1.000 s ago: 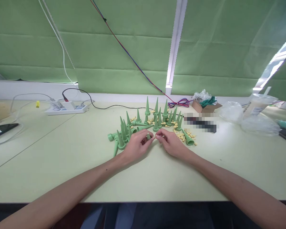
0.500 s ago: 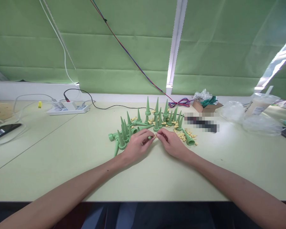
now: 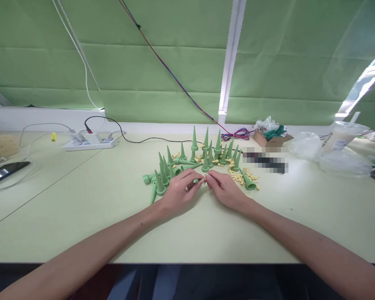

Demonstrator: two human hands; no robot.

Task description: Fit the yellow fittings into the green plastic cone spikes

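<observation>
My left hand (image 3: 181, 186) is closed around a green plastic piece (image 3: 196, 181), of which only a rounded end shows between the fingers. Fingertips of my right hand (image 3: 224, 187) pinch a small yellow plastic piece (image 3: 204, 179) right against the left fingertips. Beyond the hands stand several green plastic cone spikes (image 3: 205, 161) with collared bases. A green spike (image 3: 248, 181) lies on its side to the right of my right hand, its hollow end toward me. Small yellow pieces (image 3: 237, 179) are scattered beside it and among the spikes.
A white power strip (image 3: 90, 143) with plugs lies at the back left. At the back right are a cardboard box (image 3: 272, 139), plastic bags and a drink cup (image 3: 340, 135). A blurred dark object (image 3: 265, 161) lies behind the yellow pieces. Phones sit at both sides.
The hands stay together in nearly the same place. My right fingertips have shifted slightly to the right, and the green piece in my left hand has turned a little.
</observation>
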